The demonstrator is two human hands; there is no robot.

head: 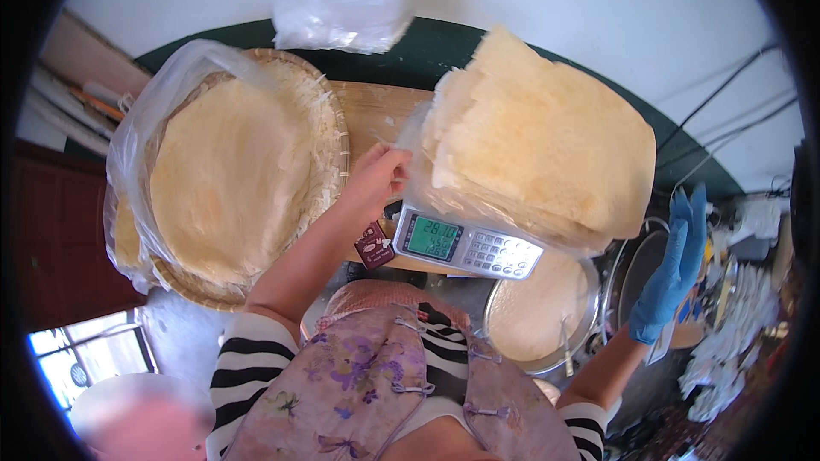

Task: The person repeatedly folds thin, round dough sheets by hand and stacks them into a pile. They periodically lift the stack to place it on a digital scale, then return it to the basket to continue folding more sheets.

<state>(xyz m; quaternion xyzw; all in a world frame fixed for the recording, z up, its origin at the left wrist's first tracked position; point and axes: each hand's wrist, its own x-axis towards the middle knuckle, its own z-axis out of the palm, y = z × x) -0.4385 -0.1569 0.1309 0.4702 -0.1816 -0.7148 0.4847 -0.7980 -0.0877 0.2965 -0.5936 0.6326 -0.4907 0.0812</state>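
A tall stack of thin tan sheets (544, 147), apparently food wrappers, rests in a clear plastic bag (415, 173) on a digital scale (466, 244) with a lit green display. My left hand (379, 174), bare, is at the bag's left edge with its fingertips bent together; whether they pinch the plastic is unclear. My right hand (672, 269), in a blue glove, is held up to the right of the stack, fingers extended and holding nothing. To the left, a round stack of similar sheets (224, 179) lies in a woven bamboo tray (341, 134), partly covered by clear plastic.
A wooden table (368, 105) stands against the wall. A dark red packet (373, 246) is beside the scale. Below right, a metal basin (592, 307) holds pale batter-like liquid and a handled utensil (567, 355). Plastic bags (346, 0) hang above; cables (724, 96) run at right.
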